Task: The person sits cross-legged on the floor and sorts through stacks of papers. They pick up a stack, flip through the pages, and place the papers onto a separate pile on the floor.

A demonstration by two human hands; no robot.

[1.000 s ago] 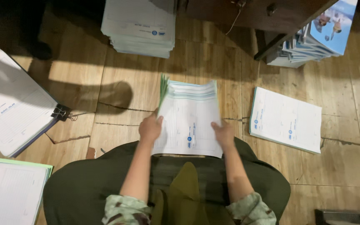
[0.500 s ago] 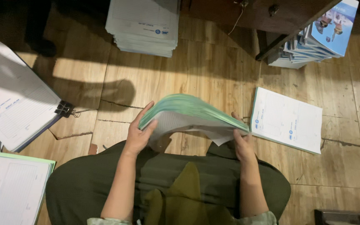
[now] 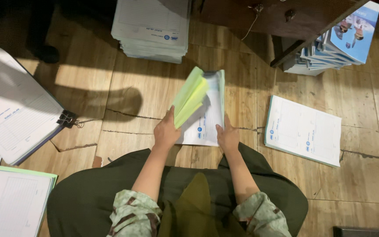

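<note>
Item: sheaf of printed forms, white top sheets with green copies beneath, lying on the wooden floor directly in front of the seated person's knees.

Left hand: closed around the near left corner of the green leaves, thumb over and fingers under, lifting them into a raised fan tilted up and to the left. Forearm runs straight forward from the patterned sleeve, wrist slightly cocked. The lift seems meant to part the green leaves from the sheets below.

Right hand: flat and open, palm down, fingers spread on the lower right edge of the white sheets. It grips nothing; it appears to pin the sheaf so it does not slide while the other side is raised.

Surroundings:
- tall pile of like forms at the far edge, well apart from the hands;
- thinner set of forms just to the right of the sheaf, lying square on the floor;
- clipped pad with a black binder clip to the left;
- another pad at the near left corner;
- stack of blue-covered booklets leaning beside dark wooden furniture at the far right.
</note>
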